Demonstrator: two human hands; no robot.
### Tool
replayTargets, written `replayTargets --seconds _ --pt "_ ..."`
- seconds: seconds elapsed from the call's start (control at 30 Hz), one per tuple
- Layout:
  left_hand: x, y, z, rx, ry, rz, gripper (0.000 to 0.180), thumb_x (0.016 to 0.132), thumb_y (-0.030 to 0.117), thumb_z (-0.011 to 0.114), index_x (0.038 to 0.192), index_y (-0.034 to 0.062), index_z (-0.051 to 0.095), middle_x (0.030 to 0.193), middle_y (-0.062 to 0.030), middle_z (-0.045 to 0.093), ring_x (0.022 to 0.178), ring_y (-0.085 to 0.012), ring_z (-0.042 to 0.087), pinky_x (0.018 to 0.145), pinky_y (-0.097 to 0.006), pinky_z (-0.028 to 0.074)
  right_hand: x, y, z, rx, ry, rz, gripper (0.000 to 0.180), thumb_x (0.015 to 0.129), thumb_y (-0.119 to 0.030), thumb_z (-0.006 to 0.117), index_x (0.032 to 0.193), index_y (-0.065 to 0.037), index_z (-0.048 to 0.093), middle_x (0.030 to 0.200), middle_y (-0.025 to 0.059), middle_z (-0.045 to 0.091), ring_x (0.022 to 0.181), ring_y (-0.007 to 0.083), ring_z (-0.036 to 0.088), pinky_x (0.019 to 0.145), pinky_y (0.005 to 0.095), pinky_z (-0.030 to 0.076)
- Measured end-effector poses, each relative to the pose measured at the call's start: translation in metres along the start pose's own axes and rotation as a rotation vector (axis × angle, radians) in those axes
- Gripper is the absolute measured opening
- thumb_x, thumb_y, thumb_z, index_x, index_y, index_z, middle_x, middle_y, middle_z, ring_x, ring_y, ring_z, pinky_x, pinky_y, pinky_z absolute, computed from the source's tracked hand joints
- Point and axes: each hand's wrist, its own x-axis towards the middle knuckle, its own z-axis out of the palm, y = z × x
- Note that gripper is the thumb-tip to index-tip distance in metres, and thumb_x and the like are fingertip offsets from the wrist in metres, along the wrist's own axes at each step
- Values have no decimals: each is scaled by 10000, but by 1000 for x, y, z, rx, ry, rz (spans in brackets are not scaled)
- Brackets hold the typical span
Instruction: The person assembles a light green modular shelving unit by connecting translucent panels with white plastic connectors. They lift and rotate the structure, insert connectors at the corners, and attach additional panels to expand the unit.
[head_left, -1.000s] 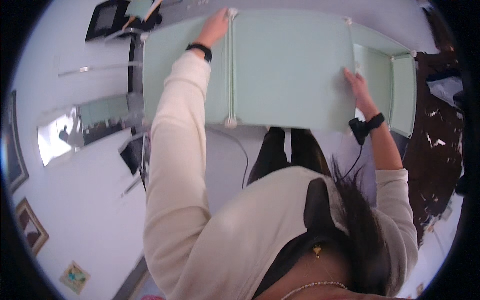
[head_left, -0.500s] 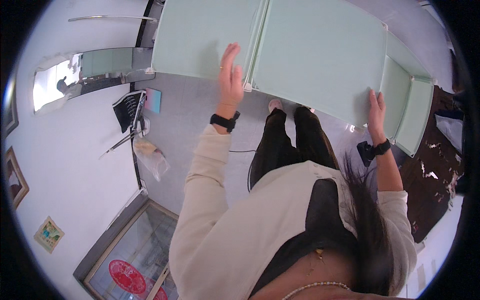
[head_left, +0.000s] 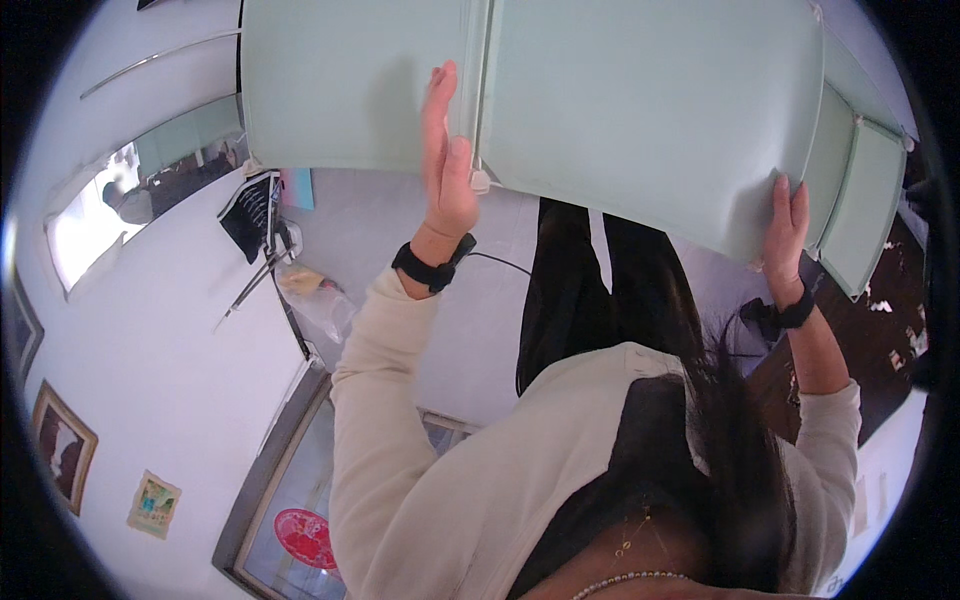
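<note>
Beyond the grey floor (head_left: 400,220), a pale green panelled unit (head_left: 650,110) spans ten to two o'clock. The left hand (head_left: 447,170), toward twelve, is flat and straight-fingered; the right hand (head_left: 787,225), past two, extends fingers against a corner, grip unclear. Uneven pushing could loosen a connector (head_left: 480,183).

"What is left of the left hand (head_left: 448,170)?"
"A white wall (head_left: 190,370) with a brown-framed picture (head_left: 65,447); below-left of that hand, a glazed door (head_left: 302,478) bearing a red disc (head_left: 305,538)."
"And the floor (head_left: 390,220)?"
"Grey; it shows just left of that hand."
</note>
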Motion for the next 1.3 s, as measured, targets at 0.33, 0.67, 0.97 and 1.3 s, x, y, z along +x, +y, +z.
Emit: replayTargets --seconds 0.33,0.67,0.97,1.3 --pt "2 -6 3 67 -73 -23 509 964 223 280 1384 -60 332 1464 -188 316 1380 -290 259 1130 -402 182 2 13 6 84 8 48 196 991 -200 477 925 -15 469 809 -28 445 764 83 388 624 243 362" --pt "-8 56 5 339 -109 172 364 861 55 545 1212 -30 501 1301 -188 480 1232 -334 437 1031 -425 329 -2 -14 -52 133 -354 89 360 959 -246 515 1157 54 538 1037 128 626 912 166 606 799 292 493" --pt "-80 143 186 -1025 -488 -1156 373 924 199 595 1234 16 498 1111 -104 587 951 -170 606 853 -325 499 -63 23 -64 -349 -232 -553 322 733 -77 732 1032 -39 620 945 119 599 919 280 608 753 358 512" --pt "-87 144 252 -1046 -29 -1037 192 912 135 599 1032 -13 614 1012 -150 660 912 -228 660 824 -356 552 -31 43 -81 -166 -435 -690 298 714 -56 746 989 -39 632 903 84 595 767 262 626 661 331 526"
